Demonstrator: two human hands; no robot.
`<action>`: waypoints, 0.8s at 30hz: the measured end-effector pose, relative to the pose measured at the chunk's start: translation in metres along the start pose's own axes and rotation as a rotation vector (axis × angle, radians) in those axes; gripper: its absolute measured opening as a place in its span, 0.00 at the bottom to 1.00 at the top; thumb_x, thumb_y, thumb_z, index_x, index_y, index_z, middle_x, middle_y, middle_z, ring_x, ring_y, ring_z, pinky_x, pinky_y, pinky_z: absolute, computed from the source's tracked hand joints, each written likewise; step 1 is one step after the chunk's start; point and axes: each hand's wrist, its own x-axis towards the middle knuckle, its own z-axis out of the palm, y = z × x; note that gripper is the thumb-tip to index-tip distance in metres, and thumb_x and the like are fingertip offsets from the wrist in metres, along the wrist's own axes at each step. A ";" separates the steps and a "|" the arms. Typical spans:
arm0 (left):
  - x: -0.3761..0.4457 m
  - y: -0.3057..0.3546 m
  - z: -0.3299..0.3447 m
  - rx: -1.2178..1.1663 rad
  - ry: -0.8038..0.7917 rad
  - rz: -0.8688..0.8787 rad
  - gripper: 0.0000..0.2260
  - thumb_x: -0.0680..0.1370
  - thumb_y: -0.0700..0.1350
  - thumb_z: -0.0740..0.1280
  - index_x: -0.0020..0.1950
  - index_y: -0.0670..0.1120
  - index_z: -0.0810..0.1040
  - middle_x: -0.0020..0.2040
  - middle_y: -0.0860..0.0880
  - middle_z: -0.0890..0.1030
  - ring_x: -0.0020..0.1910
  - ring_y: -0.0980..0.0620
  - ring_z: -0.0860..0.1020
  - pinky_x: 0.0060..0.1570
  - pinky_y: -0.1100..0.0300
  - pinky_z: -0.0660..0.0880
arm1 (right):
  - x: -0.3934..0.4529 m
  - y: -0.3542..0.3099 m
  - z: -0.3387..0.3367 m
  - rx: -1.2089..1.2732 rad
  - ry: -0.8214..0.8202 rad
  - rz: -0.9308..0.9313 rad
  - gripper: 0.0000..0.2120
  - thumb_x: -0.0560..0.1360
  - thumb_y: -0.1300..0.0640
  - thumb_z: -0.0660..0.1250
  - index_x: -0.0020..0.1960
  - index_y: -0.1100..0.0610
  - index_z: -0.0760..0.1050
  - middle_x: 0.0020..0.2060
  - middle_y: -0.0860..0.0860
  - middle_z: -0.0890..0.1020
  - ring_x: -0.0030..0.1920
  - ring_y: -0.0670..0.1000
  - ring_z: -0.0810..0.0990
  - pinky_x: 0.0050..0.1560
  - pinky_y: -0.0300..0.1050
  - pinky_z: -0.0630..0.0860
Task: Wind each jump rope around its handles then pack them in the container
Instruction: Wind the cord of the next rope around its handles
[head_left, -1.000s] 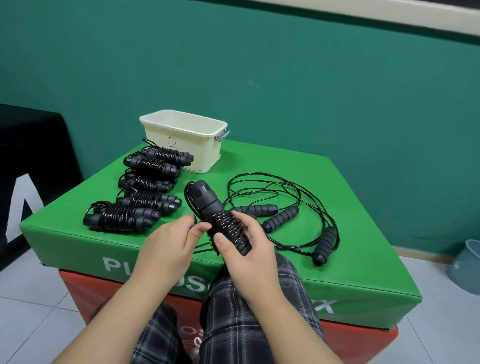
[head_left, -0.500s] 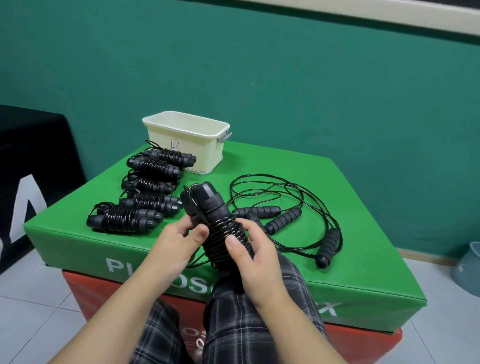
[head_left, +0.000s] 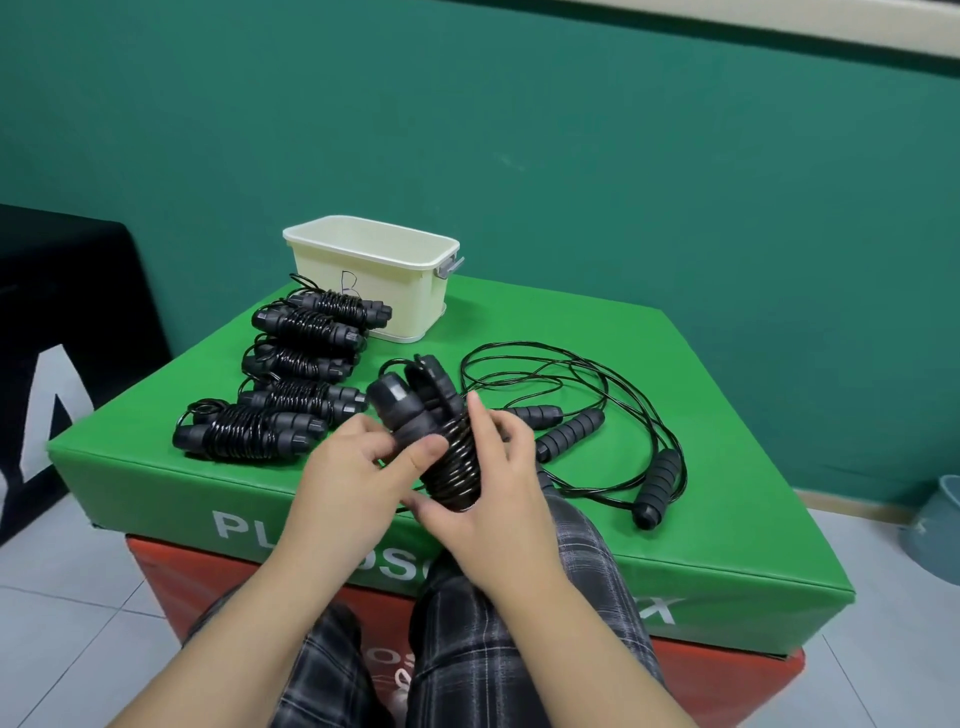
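Note:
Both hands hold one black jump rope (head_left: 441, 441) above the near edge of the green box, its cord coiled around the two handles. My left hand (head_left: 348, 483) pinches the handles near the coil's top. My right hand (head_left: 493, 478) wraps around the coiled lower part. Several wound ropes (head_left: 291, 384) lie in a row on the left of the green pad. Loose unwound ropes (head_left: 571, 431) with foam handles lie tangled on the right. The cream container (head_left: 363, 280) stands at the back, nothing visible inside it.
The green padded box (head_left: 701, 405) rests on a red box (head_left: 727, 686). A black padded block (head_left: 62, 332) stands at the left. A grey bin (head_left: 940, 525) sits on the tiled floor at the right. My plaid-trousered knees (head_left: 493, 649) are under the hands.
The rope bundle has turned more upright and lifted slightly. My right hand shifted round the coil, and my left hand moved up onto the handles.

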 end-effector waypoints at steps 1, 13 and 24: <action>0.000 0.001 -0.002 0.022 -0.034 0.033 0.20 0.72 0.51 0.70 0.19 0.62 0.73 0.33 0.54 0.69 0.32 0.64 0.72 0.33 0.72 0.63 | 0.000 0.000 -0.001 -0.007 -0.003 0.032 0.47 0.66 0.38 0.72 0.77 0.41 0.50 0.65 0.45 0.60 0.64 0.46 0.68 0.55 0.47 0.75; 0.002 -0.011 -0.009 0.308 -0.113 0.471 0.26 0.80 0.63 0.46 0.46 0.46 0.75 0.41 0.55 0.66 0.32 0.55 0.69 0.30 0.58 0.68 | -0.003 0.000 -0.006 0.298 0.062 0.149 0.33 0.72 0.44 0.70 0.74 0.43 0.62 0.56 0.28 0.68 0.58 0.26 0.66 0.56 0.23 0.63; 0.005 -0.025 0.000 -0.110 -0.186 0.068 0.21 0.69 0.71 0.60 0.49 0.57 0.69 0.39 0.56 0.76 0.36 0.65 0.72 0.37 0.65 0.66 | -0.007 -0.003 -0.013 0.517 0.037 0.103 0.20 0.69 0.46 0.68 0.59 0.36 0.69 0.44 0.27 0.79 0.47 0.34 0.79 0.48 0.28 0.72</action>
